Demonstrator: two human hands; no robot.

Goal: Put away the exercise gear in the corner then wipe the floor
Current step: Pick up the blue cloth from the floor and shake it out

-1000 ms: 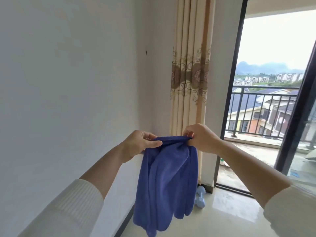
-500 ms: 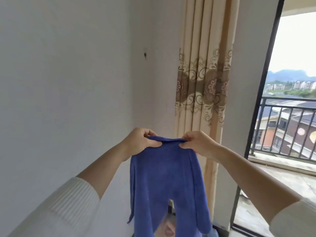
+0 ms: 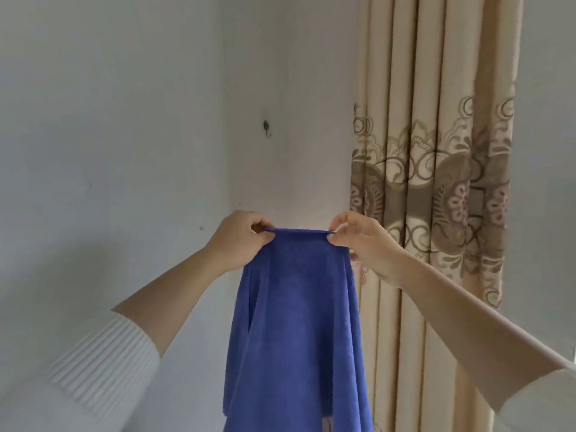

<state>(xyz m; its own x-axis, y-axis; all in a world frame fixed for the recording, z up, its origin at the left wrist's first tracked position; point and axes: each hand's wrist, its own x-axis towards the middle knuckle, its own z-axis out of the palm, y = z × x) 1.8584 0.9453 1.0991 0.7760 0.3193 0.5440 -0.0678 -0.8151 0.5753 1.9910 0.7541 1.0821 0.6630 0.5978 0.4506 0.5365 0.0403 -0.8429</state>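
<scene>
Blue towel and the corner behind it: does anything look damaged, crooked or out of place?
Nothing stands out. The blue towel hangs smooth, without visible tears, its top edge pinched by the left hand and the right hand. The patterned curtain hangs in straight folds. The wall bears only a small green hook and faint specks.

— Home, office, workshop?
— Home, by every sign. Corner of a plain domestic room.
— Going by what?
— Just right of the grip on the blue cloth point(image 3: 296, 322), and hanging from well above it to below: a pleated beige curtain point(image 3: 436, 88) with a brown floral band, ordinary household drapery.
— And left of the grip?
— Bare white-painted wall point(image 3: 109, 151), joining a second wall point(image 3: 296, 73) in a corner directly behind the grip. Above the grip and slightly left, on that second wall: a small dark hook point(image 3: 266, 127), the household sort.
</scene>
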